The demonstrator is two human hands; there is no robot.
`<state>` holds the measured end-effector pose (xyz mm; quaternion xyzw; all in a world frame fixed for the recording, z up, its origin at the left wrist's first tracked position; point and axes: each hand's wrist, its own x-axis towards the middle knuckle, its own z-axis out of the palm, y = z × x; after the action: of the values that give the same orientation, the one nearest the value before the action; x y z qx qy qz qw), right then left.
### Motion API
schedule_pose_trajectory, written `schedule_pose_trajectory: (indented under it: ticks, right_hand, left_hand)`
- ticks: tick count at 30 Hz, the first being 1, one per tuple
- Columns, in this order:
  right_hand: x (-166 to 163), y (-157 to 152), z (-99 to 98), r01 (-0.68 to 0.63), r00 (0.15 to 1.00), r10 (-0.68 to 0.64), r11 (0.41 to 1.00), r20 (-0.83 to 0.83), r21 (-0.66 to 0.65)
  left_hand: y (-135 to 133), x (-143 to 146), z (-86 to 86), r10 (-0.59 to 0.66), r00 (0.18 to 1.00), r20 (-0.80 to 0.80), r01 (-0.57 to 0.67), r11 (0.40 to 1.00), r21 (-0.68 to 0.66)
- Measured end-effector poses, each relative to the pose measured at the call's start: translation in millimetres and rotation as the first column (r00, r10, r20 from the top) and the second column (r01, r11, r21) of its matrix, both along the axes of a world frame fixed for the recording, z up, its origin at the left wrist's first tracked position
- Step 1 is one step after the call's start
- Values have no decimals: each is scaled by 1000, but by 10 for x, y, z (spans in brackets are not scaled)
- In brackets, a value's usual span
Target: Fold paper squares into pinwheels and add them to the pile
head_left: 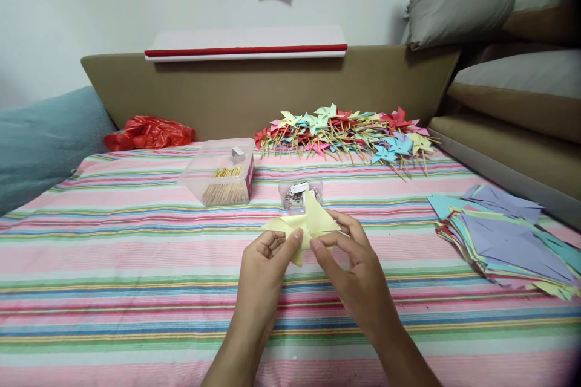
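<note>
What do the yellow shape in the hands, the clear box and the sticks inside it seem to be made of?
The yellow shape: thin matte paper, judging by its crisp folds and flat colour. The clear box: translucent plastic, faintly glossy; its contents show through. The sticks: probably pale wood or bamboo, too small to tell which.

The pinwheel (305, 224) is showing matt, smooth yellow paper. The striped sheet (136, 266) is looking like soft woven cloth. The box (220, 178) is gleaming as clear plastic around pale wooden sticks (226, 192). The red bag (149, 132) is shining, glossy and crinkled.
</note>
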<state>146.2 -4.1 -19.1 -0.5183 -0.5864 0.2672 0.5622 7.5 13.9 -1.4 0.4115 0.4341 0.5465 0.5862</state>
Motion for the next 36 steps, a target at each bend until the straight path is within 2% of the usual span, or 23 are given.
schedule_pose_trajectory:
  ticks: [10, 17, 36]
  right_hand:
    - [-12, 15, -23, 16, 999, -16, 1000, -39, -8]
    - [-35, 6, -18, 17, 994, -20, 999, -104, -32]
    - [-87, -18, -25, 30, 991, -35, 999, -125, -44]
  left_hand:
    - [-15, 6, 10, 27, 1000, -9, -27, 1000, -13]
    - [-12, -4, -2, -19, 1000, 23, 19, 1000, -4]
    - [-6, 23, 22, 12, 1000, 16, -12, 1000, -24]
